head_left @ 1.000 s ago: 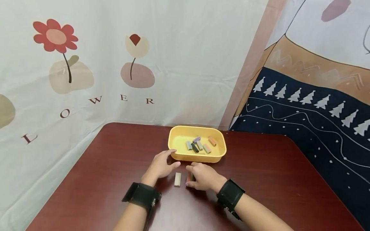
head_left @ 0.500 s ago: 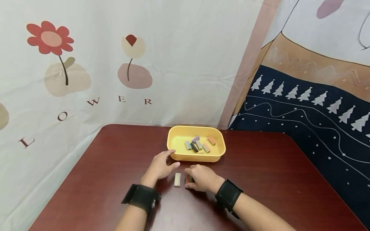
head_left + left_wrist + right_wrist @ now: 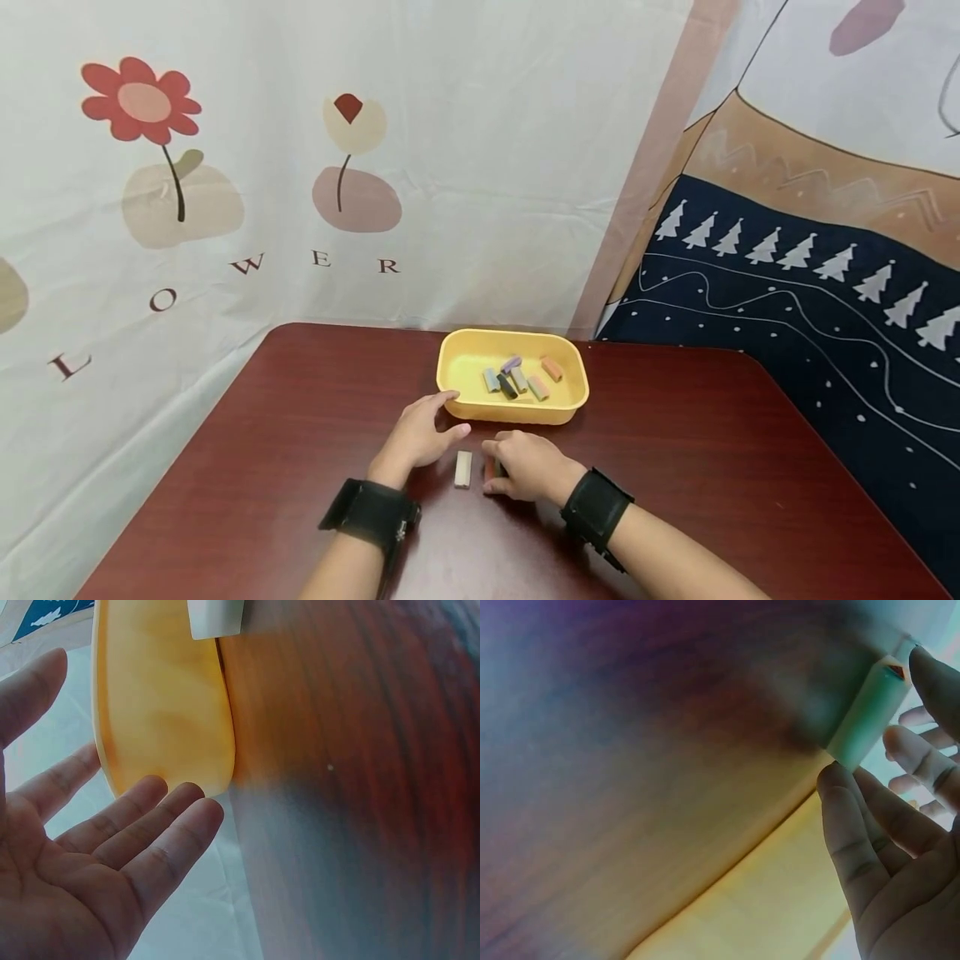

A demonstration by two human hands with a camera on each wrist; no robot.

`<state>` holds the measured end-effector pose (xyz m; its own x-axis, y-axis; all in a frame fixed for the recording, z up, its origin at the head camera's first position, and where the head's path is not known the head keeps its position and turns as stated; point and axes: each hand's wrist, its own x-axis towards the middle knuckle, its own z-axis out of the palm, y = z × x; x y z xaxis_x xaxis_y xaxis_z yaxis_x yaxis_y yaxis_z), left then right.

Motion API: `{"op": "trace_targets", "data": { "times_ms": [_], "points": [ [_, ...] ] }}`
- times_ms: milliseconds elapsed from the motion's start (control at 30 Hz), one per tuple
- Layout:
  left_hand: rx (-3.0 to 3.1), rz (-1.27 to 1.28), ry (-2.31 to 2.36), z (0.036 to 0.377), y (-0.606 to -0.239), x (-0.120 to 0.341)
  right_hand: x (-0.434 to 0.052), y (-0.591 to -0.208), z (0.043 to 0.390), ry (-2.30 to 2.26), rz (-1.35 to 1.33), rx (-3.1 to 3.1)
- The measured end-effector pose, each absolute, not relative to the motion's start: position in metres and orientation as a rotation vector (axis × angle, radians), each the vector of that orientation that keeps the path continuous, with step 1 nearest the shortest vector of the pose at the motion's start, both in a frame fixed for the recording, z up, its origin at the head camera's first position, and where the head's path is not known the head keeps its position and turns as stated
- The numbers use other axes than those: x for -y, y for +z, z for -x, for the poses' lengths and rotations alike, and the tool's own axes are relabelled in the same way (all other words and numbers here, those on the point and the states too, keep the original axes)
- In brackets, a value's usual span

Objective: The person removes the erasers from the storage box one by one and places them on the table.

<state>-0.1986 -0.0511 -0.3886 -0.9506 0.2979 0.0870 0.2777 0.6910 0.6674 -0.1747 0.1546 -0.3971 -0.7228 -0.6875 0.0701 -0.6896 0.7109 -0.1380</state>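
Note:
With its thumb at one end and fingertips at the other, my right hand (image 3: 534,467) pinches a small green and orange-red block (image 3: 870,712) on the table. Most of that block is hidden by the hand in the head view. A whitish block (image 3: 462,470) lies just left of it, between my two hands. My left hand (image 3: 416,429) has its fingers spread, with fingertips right at the near left corner of a yellow tray (image 3: 480,410). In the left wrist view, the left hand's fingers (image 3: 176,847) are extended along the tray's side and hold nothing.
Several small coloured blocks (image 3: 518,380) lie inside the tray, among them purple, blue, dark and orange ones. The tray stands near the far edge of the dark red table (image 3: 337,367). A printed cloth (image 3: 487,167) hangs behind the table.

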Motion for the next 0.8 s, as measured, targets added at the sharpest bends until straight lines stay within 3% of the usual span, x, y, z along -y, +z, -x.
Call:
{"op": "trace_targets", "data": {
  "times_ms": [367,800],
  "points": [
    [-2.852,-0.471,1.115,0.199,-0.391,0.052,-0.174,-0.376,0.18,0.506,-1.116,2.795],
    [-2.838,-0.479,1.104,0.2,-0.39,0.052,-0.2,-0.343,0.212,0.417,-0.917,2.834]
  ]
}}
